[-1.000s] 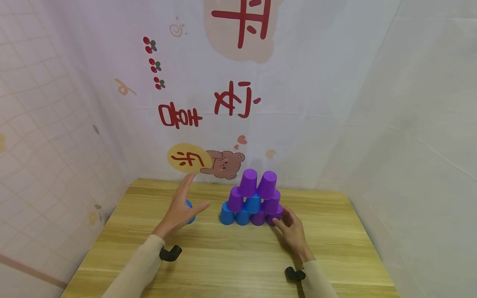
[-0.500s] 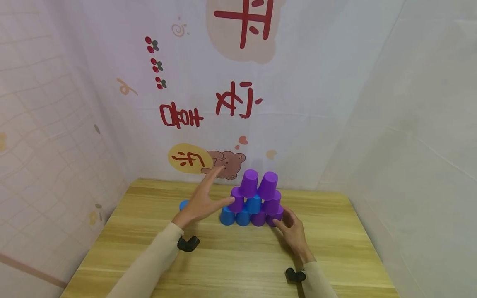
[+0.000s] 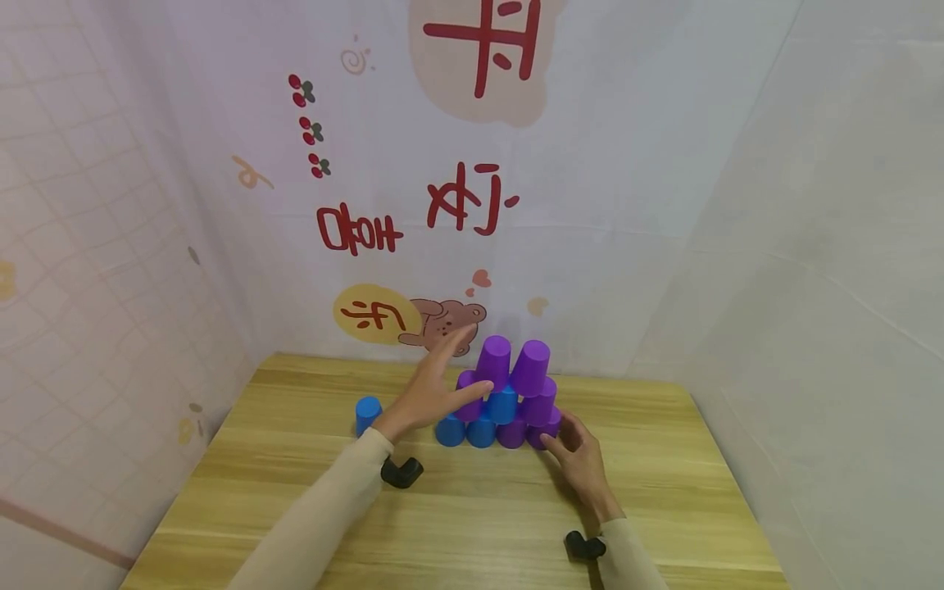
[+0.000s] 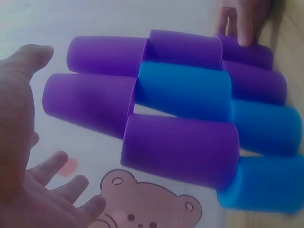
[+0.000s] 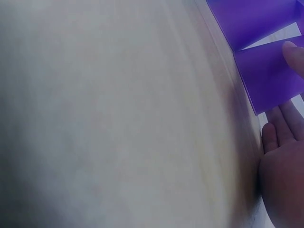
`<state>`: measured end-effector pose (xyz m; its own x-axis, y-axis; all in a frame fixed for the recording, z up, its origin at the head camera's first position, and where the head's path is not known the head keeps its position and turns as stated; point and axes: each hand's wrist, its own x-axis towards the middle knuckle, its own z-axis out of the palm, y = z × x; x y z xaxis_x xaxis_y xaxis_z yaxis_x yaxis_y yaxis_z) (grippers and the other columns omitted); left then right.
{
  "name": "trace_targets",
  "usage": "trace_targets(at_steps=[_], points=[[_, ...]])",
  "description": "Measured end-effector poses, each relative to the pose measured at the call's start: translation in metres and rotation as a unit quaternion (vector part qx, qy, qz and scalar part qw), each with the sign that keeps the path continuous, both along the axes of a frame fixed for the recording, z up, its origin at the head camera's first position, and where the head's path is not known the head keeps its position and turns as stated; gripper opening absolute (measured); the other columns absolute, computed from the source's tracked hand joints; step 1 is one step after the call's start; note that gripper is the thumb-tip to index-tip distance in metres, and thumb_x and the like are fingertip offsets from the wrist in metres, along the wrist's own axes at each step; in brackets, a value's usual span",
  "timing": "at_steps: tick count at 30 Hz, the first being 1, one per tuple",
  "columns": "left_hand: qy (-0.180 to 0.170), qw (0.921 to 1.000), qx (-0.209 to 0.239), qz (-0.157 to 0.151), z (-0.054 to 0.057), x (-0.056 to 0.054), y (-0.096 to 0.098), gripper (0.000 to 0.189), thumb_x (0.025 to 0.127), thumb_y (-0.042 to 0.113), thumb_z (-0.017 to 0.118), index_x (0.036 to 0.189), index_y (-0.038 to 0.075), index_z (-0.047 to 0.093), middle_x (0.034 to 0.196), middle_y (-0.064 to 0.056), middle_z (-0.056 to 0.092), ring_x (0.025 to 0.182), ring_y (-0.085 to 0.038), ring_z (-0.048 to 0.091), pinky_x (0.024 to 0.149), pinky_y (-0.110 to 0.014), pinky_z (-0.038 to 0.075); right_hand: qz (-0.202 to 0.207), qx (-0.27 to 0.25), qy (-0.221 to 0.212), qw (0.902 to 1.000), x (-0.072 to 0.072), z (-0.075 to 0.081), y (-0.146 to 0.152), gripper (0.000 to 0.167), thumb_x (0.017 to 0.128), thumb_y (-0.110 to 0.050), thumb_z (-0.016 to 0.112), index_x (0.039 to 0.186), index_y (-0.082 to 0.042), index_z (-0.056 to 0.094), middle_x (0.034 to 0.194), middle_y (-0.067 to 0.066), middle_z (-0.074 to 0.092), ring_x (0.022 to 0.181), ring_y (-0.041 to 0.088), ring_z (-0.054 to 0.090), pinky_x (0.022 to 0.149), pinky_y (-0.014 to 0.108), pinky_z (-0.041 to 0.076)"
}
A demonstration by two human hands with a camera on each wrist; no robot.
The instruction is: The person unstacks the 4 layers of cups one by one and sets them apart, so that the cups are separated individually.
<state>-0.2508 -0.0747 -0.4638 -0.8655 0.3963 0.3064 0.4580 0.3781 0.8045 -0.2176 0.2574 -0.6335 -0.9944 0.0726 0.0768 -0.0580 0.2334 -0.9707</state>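
Upside-down plastic cups form a stepped stack on the table. Two purple cups stand on top, the left one (image 3: 493, 362) beside the right one (image 3: 530, 369). The middle row has a blue cup (image 3: 502, 405) between purple ones; the bottom row runs blue to purple. My left hand (image 3: 431, 393) hovers at the stack's left side, thumb and fingers spread around nothing. In the left wrist view its fingers (image 4: 71, 190) lie apart from the cups. My right hand (image 3: 581, 459) holds the bottom right purple cup (image 5: 270, 76), thumb in front and fingers at the far side.
A lone blue cup (image 3: 368, 415) stands upside down on the wooden table (image 3: 472, 524), left of the stack and close to the left forearm. A white printed cloth (image 3: 605, 246) hangs behind the table, with more cloth along both sides.
My left hand has moved right, from by the lone blue cup to the stack's left side, uncovering that cup. The right hand and the stack have stayed in place.
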Motion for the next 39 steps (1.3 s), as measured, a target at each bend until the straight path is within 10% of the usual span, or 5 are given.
trace_targets(at_steps=[39], points=[[0.021,0.9967,0.077,-0.008,-0.004,-0.016,0.036,0.067,0.105,0.025,0.078,0.166,0.015,0.052,0.162,-0.011,0.064,0.151,-0.033,0.063,0.125,-0.056,0.057,0.003,0.006,-0.002,1.0,-0.002,0.0,0.001,0.056,0.103,-0.015,0.085,0.154,-0.008,0.064,0.155,0.017,0.071,0.152,0.034,0.062,0.134,0.053,0.047]])
